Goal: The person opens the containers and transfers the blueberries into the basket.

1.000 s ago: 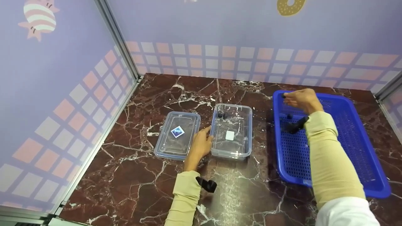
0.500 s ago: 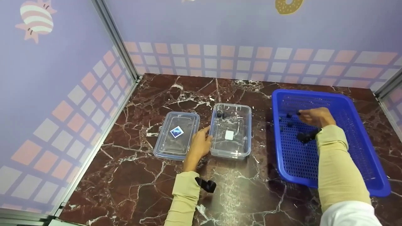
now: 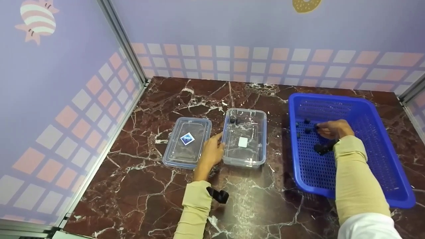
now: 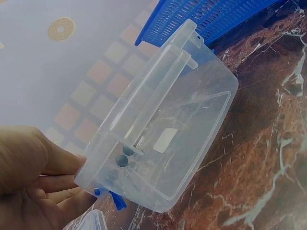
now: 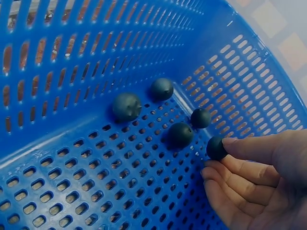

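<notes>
My right hand (image 3: 332, 128) is inside the blue plastic basket (image 3: 294, 159), toward its far end. In the right wrist view, thumb and fingertips pinch a blueberry (image 5: 217, 148) low over the perforated floor. Several other blueberries (image 5: 127, 107) lie loose nearby in the basket. With my left hand (image 3: 212, 152) I hold the left edge of a clear plastic box (image 3: 265, 139), thumb on the rim and fingers below it in the left wrist view. Two blueberries (image 4: 122, 160) sit at the box's far left corner. A white label (image 3: 242, 142) shows on its bottom.
A clear lid (image 3: 176, 154) with a blue diamond sticker (image 3: 187, 139) lies left of the box, beside my left hand. Everything stands on a dark red marbled table (image 3: 132, 199). Patterned panels (image 3: 212, 26) wall in the back and sides.
My right hand has come down from above the basket's far rim, moving inward and slightly right, with a blueberry at its fingertips. My left hand and the box have stayed put.
</notes>
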### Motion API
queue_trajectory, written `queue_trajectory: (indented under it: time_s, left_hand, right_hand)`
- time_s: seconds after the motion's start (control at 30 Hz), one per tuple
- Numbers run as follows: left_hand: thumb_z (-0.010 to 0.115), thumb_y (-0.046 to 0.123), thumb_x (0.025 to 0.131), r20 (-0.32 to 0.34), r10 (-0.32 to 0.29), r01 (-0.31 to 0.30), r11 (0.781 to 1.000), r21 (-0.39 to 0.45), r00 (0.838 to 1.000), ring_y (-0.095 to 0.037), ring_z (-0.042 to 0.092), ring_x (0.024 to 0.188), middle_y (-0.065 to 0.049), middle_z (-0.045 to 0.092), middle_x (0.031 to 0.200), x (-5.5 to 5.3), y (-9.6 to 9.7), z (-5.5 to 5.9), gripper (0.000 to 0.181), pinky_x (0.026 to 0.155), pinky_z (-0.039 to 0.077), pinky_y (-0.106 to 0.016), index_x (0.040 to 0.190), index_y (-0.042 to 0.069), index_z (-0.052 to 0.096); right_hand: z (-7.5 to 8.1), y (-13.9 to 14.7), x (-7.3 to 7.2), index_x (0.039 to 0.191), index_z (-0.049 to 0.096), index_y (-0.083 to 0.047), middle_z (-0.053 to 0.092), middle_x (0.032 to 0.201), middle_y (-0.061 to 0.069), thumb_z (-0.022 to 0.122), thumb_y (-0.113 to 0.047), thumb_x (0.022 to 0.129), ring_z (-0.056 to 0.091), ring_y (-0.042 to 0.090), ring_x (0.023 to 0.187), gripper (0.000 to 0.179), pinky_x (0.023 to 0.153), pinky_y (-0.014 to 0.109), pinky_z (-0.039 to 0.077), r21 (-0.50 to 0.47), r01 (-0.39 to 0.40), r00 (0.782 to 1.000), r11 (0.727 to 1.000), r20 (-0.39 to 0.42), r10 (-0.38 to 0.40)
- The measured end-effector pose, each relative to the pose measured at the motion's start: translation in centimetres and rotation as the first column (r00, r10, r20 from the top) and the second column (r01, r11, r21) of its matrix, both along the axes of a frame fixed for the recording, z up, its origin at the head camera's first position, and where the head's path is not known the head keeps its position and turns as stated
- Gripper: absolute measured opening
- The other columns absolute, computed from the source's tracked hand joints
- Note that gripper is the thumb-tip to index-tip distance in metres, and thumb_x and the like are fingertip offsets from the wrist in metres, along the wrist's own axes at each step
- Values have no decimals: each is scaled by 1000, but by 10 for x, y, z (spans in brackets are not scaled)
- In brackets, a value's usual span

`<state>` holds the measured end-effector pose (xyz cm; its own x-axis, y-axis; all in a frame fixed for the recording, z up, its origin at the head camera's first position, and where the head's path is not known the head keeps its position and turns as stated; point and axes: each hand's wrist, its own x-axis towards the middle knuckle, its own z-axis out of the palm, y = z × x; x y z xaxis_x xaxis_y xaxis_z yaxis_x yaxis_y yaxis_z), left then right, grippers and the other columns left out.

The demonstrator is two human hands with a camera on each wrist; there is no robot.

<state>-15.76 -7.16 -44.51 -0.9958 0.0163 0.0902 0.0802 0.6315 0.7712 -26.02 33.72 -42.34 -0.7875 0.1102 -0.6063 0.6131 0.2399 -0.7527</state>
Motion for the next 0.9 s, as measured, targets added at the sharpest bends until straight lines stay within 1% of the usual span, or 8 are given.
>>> queue_trajectory:
  time_s: [0.1,0.23,0.4,0.5,0.63,0.7,0.77,0.9]
  left_hand:
    - [55,2,90,-8,-1,1,1000,2,1000,-34,62,108,-24,62,120,1,0,0,40,97,48,-44,130,-5,55]
    - [54,2,90,-10,-1,1,1000,7,1000,-34,62,108,-23,62,119,0,0,1,40,97,48,-44,130,-5,55]
    - [54,1,90,-7,-5,5,1000,3,1000,-34,62,109,-24,61,123,-1,0,0,40,97,48,-43,130,-6,54]
    - [53,1,90,-2,-7,7,1000,3,1000,-34,62,110,-24,60,125,-1,0,-1,41,98,48,-43,130,-6,54]
    - [54,2,91,3,-2,2,1000,-3,1000,-34,61,111,-23,60,125,-1,0,-1,41,99,47,-43,131,-5,54]
    - [54,2,91,-1,2,-2,1000,-9,1000,-35,61,112,-23,60,125,-1,0,0,41,100,46,-44,130,-5,54]
    - [54,3,90,-3,6,-6,1000,-15,1000,-35,60,112,-23,61,124,-1,0,0,40,100,45,-44,130,-5,54]
    - [55,3,91,3,13,-13,1000,-13,1000,-36,59,114,-23,60,125,0,0,-1,40,102,44,-44,130,-4,54]
  right_hand:
    - [-2,-1,0,139,36,3,66,66,-7,57,-11,94,66,3,66,51,80,21,55,-4,28,1000,1000,5,-28]
    - [-4,-1,1,118,51,-4,66,64,-6,59,-9,93,67,4,65,27,79,21,56,-14,60,998,998,2,-60]
    - [-4,-1,1,98,54,-7,66,63,-4,59,-7,92,67,5,63,8,78,21,56,-47,72,997,996,6,-72]
    - [-3,-1,1,87,58,-9,67,63,-3,60,-5,91,67,5,63,5,77,21,56,-73,82,997,994,15,-81]
    - [-3,-1,0,72,62,-13,67,62,-3,60,-4,91,68,6,63,21,78,22,56,-102,86,996,991,28,-83]
    - [-2,0,1,77,63,-13,68,63,-4,59,-5,92,68,5,64,17,79,22,56,-89,76,997,993,20,-74]
    - [0,0,2,100,63,-7,67,64,-5,58,-6,93,68,4,66,9,81,21,56,-61,63,998,996,9,-62]
    - [9,-2,4,141,36,4,66,66,-9,56,-9,94,67,1,68,52,83,20,55,-6,47,999,999,-20,-47]
